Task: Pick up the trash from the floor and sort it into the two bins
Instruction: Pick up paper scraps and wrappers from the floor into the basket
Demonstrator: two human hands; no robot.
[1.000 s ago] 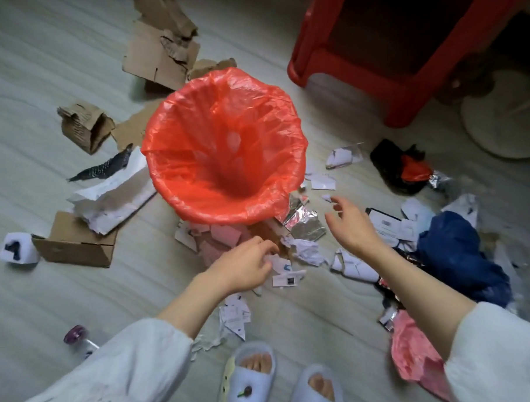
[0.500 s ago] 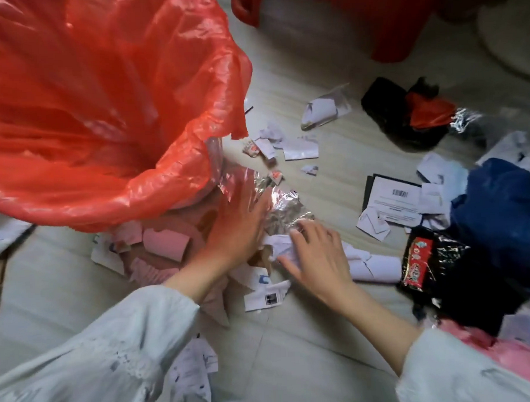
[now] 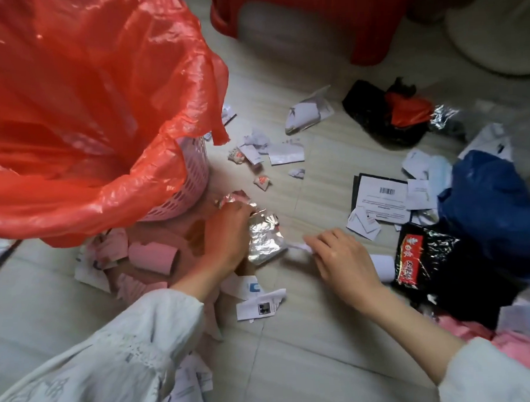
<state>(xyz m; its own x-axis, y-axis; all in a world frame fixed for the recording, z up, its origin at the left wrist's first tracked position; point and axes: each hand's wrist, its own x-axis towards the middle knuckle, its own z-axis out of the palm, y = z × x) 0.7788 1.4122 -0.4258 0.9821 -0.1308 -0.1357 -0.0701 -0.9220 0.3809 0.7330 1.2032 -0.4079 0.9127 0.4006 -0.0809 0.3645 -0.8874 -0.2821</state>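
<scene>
Head view is showing me both hands now down at the floor, left hand (image 3: 228, 232) gripping the crumpled foil (image 3: 264, 237) and right hand (image 3: 342, 264) pinching a white paper scrap (image 3: 297, 247), starting pickup beside the red-lined bin (image 3: 192, 173).

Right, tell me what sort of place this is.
Most likely a room in a home. The floor is pale wood-look planks, a red plastic stool stands on it, and a small pink basket bin lined with a red bag sits among scattered paper scraps.

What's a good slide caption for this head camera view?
Left hand grips crumpled foil beside the red-lined bin; right hand pinches a white paper scrap.
</scene>
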